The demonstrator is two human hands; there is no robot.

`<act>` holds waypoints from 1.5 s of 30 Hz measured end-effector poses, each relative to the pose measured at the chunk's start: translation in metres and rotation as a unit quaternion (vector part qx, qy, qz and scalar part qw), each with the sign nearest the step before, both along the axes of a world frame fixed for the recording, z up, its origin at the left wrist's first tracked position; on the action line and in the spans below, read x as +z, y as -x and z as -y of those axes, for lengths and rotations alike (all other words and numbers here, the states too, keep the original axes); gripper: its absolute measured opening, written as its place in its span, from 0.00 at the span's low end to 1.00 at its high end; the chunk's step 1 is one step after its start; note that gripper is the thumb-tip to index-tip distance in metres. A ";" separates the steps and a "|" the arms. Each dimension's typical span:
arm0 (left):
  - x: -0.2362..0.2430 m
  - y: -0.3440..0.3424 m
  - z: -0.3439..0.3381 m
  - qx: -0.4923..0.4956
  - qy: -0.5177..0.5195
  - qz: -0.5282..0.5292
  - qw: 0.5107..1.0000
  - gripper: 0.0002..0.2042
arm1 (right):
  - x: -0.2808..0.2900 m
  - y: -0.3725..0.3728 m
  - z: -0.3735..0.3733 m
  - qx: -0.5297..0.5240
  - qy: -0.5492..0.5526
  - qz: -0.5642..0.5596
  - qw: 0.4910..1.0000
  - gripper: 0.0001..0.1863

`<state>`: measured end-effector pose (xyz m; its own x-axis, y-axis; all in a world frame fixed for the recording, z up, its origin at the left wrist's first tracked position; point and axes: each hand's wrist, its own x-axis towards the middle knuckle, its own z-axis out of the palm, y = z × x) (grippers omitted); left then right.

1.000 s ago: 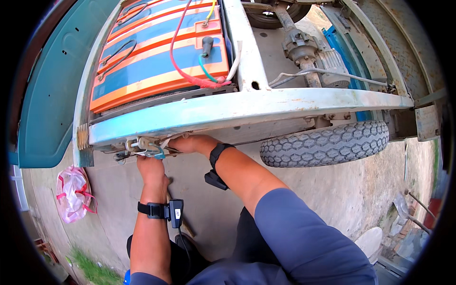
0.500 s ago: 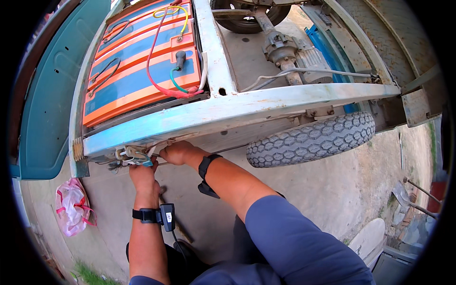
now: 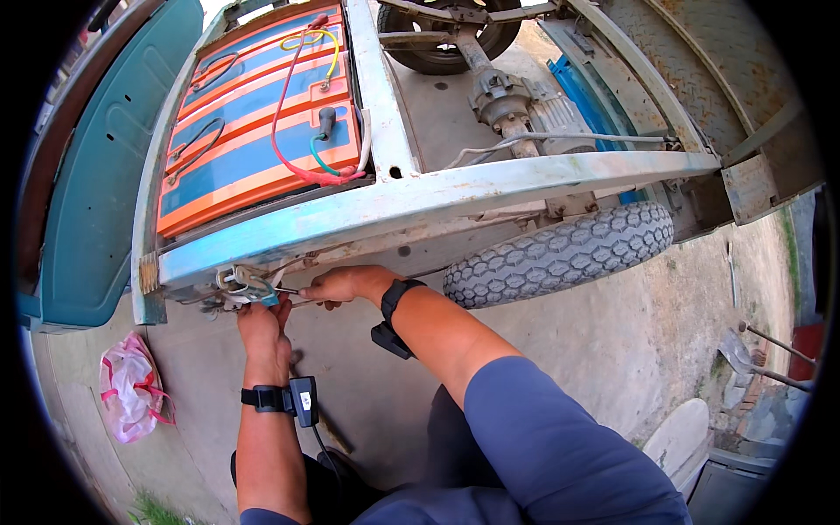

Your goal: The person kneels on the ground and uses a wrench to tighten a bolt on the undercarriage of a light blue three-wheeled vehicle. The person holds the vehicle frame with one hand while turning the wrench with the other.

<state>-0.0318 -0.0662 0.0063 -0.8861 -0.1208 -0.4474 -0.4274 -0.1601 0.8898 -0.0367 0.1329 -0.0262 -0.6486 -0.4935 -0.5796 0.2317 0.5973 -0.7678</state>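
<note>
Evidently, the work in hand centres on a metal latch-like bracket (image 3: 234, 282) under the left end of a pale, paint-worn frame beam (image 3: 420, 194), with a small teal piece (image 3: 265, 294) at its right side. The right hand (image 3: 339, 284) is closed around a slim metal-shafted tool (image 3: 287, 290), perhaps a screwdriver, its shaft directed leftward at the teal piece; whether the tip touches is too small to tell. The left hand (image 3: 262, 325) reaches up from below, fingers bunched against the bracket's underside, though I cannot tell whether they grip anything. The step looks like working on this fitting with the tool while the other hand steadies it. The next move seems to call for a braced left hand and a shaft kept in line, with little room under the beam. Behind the beam lie orange-and-blue batteries (image 3: 229, 179) with cables; to the right stands a chunky-treaded tyre (image 3: 560, 255), and a pink-and-white plastic bag (image 3: 131, 389) sits on the ground at left.
</note>
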 end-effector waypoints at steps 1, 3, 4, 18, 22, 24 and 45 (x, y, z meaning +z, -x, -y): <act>-0.003 0.001 0.001 -0.002 -0.005 -0.004 1.000 0.15 | -0.002 0.000 0.001 -0.002 0.000 -0.014 1.000 0.37; -0.002 0.000 -0.003 -0.007 -0.007 -0.004 1.000 0.14 | -0.010 -0.001 0.002 -0.009 0.004 -0.039 0.999 0.36; -0.001 0.000 -0.005 -0.010 -0.007 -0.001 1.000 0.13 | -0.013 -0.002 0.002 -0.018 0.004 -0.044 0.999 0.36; 0.013 0.001 -0.004 -0.008 -0.099 0.044 0.994 0.11 | 0.007 -0.027 -0.003 -0.092 -0.052 -0.203 0.973 0.32; 0.013 0.000 -0.002 -0.012 -0.085 0.050 0.995 0.12 | 0.011 -0.026 -0.005 -0.060 -0.066 -0.176 0.980 0.27; 0.017 0.001 -0.004 -0.016 -0.082 0.052 0.995 0.13 | 0.010 -0.018 -0.014 -0.037 -0.045 -0.082 0.995 0.25; 0.007 0.005 0.004 -0.040 -0.122 0.049 0.990 0.20 | 0.004 -0.020 -0.012 -0.092 -0.089 -0.014 0.992 0.31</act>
